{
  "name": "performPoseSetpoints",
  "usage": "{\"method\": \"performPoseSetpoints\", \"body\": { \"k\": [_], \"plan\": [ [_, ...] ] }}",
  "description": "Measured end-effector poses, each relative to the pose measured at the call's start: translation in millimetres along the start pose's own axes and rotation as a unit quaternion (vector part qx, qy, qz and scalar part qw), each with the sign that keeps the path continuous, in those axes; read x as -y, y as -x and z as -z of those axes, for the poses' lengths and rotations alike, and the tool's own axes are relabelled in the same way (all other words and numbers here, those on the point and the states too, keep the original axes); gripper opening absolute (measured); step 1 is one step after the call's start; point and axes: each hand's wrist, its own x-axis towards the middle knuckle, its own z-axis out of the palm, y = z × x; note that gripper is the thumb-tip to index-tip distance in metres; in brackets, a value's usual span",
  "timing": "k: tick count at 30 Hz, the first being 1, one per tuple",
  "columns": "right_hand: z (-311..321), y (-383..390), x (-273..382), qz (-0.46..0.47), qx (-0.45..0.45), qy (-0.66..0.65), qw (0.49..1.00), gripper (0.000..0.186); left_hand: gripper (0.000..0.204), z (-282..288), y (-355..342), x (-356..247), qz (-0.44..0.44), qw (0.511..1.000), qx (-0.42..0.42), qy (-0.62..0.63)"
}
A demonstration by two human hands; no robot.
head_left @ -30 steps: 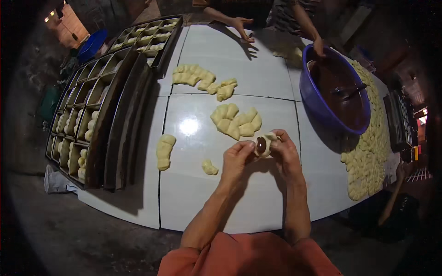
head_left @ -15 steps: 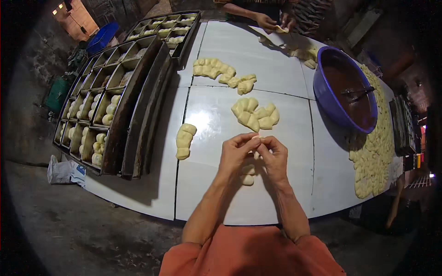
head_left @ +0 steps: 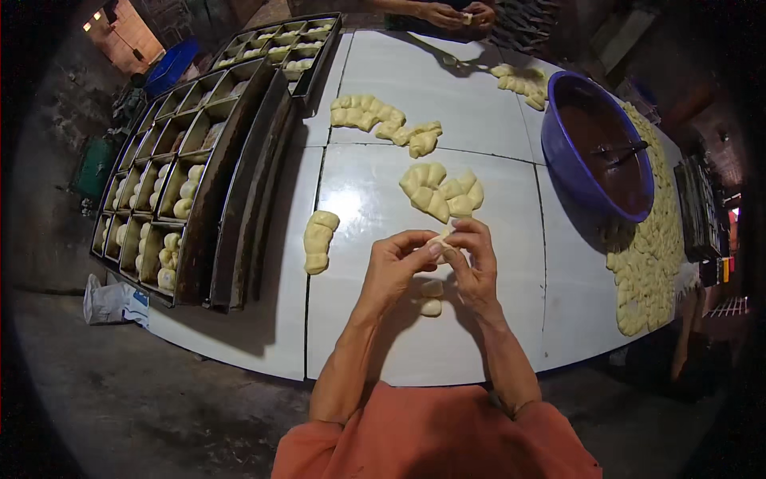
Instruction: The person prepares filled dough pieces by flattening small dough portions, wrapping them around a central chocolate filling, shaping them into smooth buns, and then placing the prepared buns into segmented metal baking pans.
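Over the white table, my left hand (head_left: 399,260) and my right hand (head_left: 474,257) come together, both closed on one small piece of dough (head_left: 441,238) pinched between thumbs and fingers. Directly beyond my fingertips lies a cluster of pale yellow dough pieces (head_left: 437,191). Between my wrists, two small dough pieces (head_left: 431,306) rest on the tabletop. A short joined row of dough (head_left: 320,242) lies left of my left hand, and a longer dough strip (head_left: 369,114) is farther back.
Partitioned metal trays (head_left: 179,136) holding dough balls stand at the left. At the right, a purple basin (head_left: 550,148) of brown filling with a utensil in it sits beside a mass of dough pieces (head_left: 642,287). Across the table, another person's hands (head_left: 459,16) hold dough.
My hands have parted slightly, and the dough between them shows more. The two small pieces between my wrists are less covered. The other person's hands have shifted.
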Motion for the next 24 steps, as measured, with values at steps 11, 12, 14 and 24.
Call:
{"method": "performPoseSetpoints", "body": {
  "k": [11,12,14,24],
  "plan": [
    [-7,12,-21,-0.01,-0.055,0.129,0.99,0.025,0.027,-8,12,32,0.003,0.999,0.003,-0.054],
    [-7,11,-16,-0.06,-0.058,0.104,0.991,0.027,0.027,-8,12,36,0.007,0.999,0.002,-0.053],
    [-1,14,-13,-0.089,-0.035,0.101,0.99,0.022,0.028,-6,6,44,0.04,0.999,-0.018,0.007],
    [23,17,2,-0.193,0.16,0.021,0.968,0.023,0.045,2,20,47,0.047,0.99,-0.107,-0.078]
  ]
}}
